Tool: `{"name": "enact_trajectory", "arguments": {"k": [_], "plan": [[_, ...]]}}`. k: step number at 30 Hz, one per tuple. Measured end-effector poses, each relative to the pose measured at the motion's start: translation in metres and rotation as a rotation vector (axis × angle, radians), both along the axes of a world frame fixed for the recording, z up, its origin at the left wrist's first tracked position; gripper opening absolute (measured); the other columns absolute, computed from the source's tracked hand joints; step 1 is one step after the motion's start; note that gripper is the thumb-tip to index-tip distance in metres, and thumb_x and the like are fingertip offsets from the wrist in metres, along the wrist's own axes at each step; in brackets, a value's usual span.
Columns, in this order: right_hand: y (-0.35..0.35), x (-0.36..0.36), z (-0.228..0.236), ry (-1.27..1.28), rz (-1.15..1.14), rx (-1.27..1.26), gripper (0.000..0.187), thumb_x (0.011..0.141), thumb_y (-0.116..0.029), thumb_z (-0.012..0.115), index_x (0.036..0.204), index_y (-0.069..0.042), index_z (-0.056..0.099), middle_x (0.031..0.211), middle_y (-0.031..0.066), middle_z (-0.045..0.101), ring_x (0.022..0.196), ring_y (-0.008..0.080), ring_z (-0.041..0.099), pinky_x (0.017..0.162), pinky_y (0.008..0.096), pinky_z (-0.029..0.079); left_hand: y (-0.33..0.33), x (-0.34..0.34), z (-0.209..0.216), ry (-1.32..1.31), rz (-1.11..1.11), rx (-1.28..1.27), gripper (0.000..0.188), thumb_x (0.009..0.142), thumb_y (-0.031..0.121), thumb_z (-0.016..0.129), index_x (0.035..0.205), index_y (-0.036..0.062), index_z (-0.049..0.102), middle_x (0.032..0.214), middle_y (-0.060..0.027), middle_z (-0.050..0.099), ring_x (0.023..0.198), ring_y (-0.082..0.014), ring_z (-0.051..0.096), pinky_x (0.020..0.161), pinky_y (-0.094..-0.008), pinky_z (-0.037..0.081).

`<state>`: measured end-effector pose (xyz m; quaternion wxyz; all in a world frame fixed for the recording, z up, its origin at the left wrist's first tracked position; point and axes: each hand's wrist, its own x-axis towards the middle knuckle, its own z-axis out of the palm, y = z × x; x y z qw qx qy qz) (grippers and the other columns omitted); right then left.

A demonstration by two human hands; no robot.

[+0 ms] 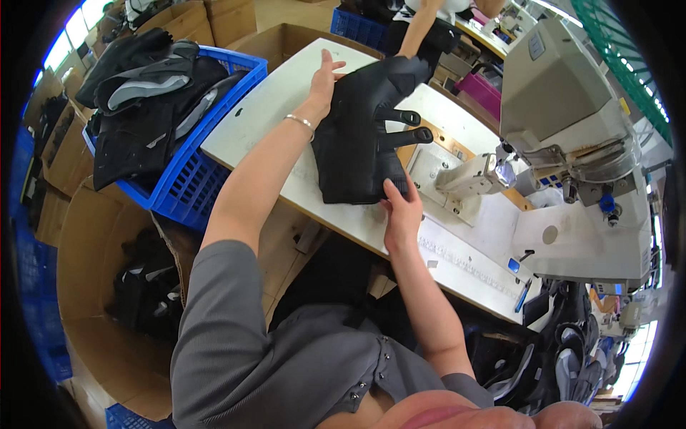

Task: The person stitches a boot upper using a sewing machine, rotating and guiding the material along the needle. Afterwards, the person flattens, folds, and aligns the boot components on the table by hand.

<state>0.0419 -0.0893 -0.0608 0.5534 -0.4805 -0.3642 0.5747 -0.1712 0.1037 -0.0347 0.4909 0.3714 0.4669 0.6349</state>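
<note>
A black padded piece with two short strap tabs lies over the white sewing table, its far end stretching to the back edge. Each tab ends in a small hole or ring. At its upper left edge is my left hand, thumb raised and fingers stretched out, some of them partly hidden beside the fabric. My right hand grips the near right corner, thumb on top and the other fingers mostly underneath. Just right of the piece stands the sewing machine's metal arm, apart from my right hand.
The big beige machine head overhangs the table's right side. A blue crate heaped with black pieces stands left, above a cardboard box. A blue pen lies near the table's front edge. Another person's arm reaches in behind.
</note>
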Motion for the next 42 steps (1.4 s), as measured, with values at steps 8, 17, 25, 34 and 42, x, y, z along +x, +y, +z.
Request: {"name": "enact_trajectory", "arguments": {"k": [8, 17, 25, 34, 42], "plan": [[-0.007, -0.011, 0.029, -0.536, 0.010, 0.945, 0.062, 0.073, -0.001, 0.073, 0.129, 0.000, 0.047, 0.134, 0.0183, 0.049, 0.123, 0.0310, 0.049, 0.102, 0.0371, 0.039, -0.036, -0.044, -0.003, -1.049, -0.483, 0.478, 0.061, 0.096, 0.054, 0.034, 0.122, 0.0019, 0.054, 0.122, -0.0129, 0.059, 0.116, -0.0260, 0.053, 0.105, -0.0454, 0.036], [-0.031, 0.033, 0.037, -1.503, 0.068, 1.392, 0.033, 0.074, -0.014, 0.062, 0.107, -0.018, 0.069, 0.115, 0.0090, 0.064, 0.108, 0.0266, 0.061, 0.093, 0.0409, 0.046, -0.093, -0.156, 0.017, -0.537, -0.377, 0.284, 0.052, 0.098, 0.037, 0.042, 0.140, 0.0054, 0.036, 0.138, -0.0132, 0.045, 0.127, -0.0225, 0.042, 0.105, -0.0404, 0.035], [-0.028, 0.044, 0.043, -1.435, 0.640, 1.021, 0.058, 0.069, -0.045, 0.072, 0.117, -0.015, 0.061, 0.129, 0.0057, 0.055, 0.119, 0.0257, 0.050, 0.099, 0.0420, 0.038, -0.105, -0.044, 0.025, 1.356, -0.455, 0.065, 0.062, 0.082, 0.047, 0.064, 0.125, 0.0037, 0.054, 0.122, -0.0179, 0.058, 0.115, -0.0295, 0.054, 0.095, -0.0388, 0.043], [0.092, 0.007, 0.050, -1.320, 0.329, 0.902, 0.028, 0.084, -0.022, 0.065, 0.108, -0.007, 0.062, 0.122, 0.0098, 0.054, 0.110, 0.0303, 0.051, 0.092, 0.0413, 0.040, -0.109, 0.005, 0.019, 1.058, -0.436, 0.200, 0.038, 0.089, 0.031, 0.060, 0.107, -0.0017, 0.063, 0.099, -0.0178, 0.066, 0.094, -0.0278, 0.062, 0.084, -0.0336, 0.047], [0.112, -0.005, 0.021, -1.328, 0.501, 0.681, 0.040, 0.090, -0.038, 0.056, 0.073, -0.002, 0.064, 0.072, 0.0146, 0.059, 0.076, 0.0344, 0.058, 0.071, 0.0430, 0.046, -0.082, -0.014, 0.017, 0.268, -1.093, -0.549, 0.059, 0.100, 0.047, 0.035, 0.127, -0.0035, 0.047, 0.103, -0.0185, 0.063, 0.099, -0.0187, 0.060, 0.091, -0.0308, 0.048]]}}
